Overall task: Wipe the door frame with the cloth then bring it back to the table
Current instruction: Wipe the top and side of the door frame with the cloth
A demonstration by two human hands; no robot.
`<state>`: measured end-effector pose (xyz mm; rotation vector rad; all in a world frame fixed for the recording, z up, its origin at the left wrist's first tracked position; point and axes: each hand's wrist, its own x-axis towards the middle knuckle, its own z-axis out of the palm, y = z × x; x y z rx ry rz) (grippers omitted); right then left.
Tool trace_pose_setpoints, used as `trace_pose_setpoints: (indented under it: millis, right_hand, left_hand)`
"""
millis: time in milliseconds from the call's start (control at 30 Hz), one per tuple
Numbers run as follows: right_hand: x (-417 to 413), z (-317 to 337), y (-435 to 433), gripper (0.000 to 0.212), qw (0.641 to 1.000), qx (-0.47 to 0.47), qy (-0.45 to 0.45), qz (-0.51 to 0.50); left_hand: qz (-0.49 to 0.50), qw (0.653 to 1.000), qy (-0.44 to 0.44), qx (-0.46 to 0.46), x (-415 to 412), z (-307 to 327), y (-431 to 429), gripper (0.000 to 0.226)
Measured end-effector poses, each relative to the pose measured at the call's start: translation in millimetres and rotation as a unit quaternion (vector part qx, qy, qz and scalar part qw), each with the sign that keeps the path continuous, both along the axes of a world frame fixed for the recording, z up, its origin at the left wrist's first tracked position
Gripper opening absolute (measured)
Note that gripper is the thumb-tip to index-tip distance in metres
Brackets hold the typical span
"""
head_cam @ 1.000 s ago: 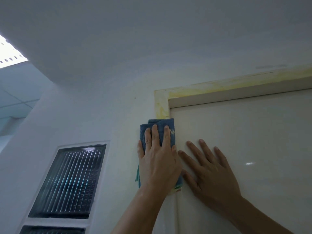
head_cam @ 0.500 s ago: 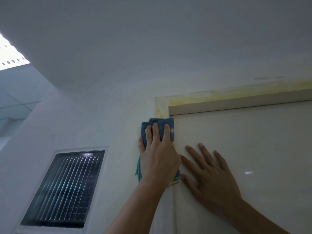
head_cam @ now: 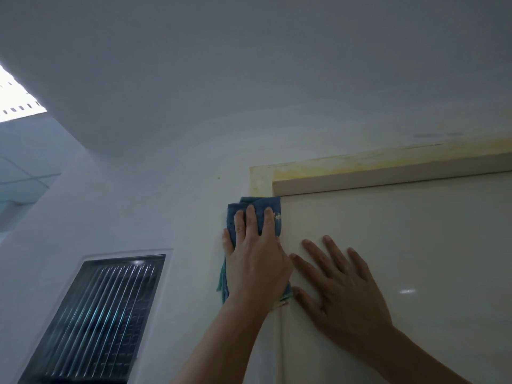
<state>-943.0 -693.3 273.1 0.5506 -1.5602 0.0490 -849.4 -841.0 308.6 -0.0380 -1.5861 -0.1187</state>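
One vent [head_cam: 105, 314] — left of door frame [head_cam: 260, 180].

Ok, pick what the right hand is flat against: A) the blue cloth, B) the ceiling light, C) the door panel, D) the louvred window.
C: the right hand lies spread on the door panel, while the left hand presses the blue cloth to the door frame.

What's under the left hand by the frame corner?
A folded blue cloth, pressed flat by the left hand against the left upright of the cream door frame. The frame surface beneath the cloth is covered, so its state can't be seen.
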Motion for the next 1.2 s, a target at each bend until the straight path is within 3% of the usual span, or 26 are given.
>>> trace_pose_setpoints:
  millis: [433,633,833,1067,1200]
  right_hand:
    - [0.4,13.1,1.4,0.069,1.000,-0.012,0.002,0.007]
    - [0.3,16.8,2.1,0.066,1.000,-0.012,-0.002,0.004]
    - [0.5,19.8,3.1,0.067,1.000,-0.012,0.002,-0.009]
    - [0.8,29.9,0.1,0.071,1.000,-0.018,0.004,0.004]
    - [0.6,28.9,3.8,0.072,1.000,-0.014,0.006,0.005]
  left_hand:
    - [0.005,1.000,0.011,-0.001,-2.7,-3.6,-3.7,0.068]
    - [-0.011,0.999,0.033,-0.003,0.5,29.6,-1.0,0.065]
    - [0.004,0.998,0.062,-0.007,-7.7,-18.5,-3.2,0.067]
    - [-0.012,0.999,0.030,-0.004,4.4,33.6,-0.7,0.068]
    - [-0.004,1.000,0.021,-0.004,2.4,10.2,0.6,0.069]
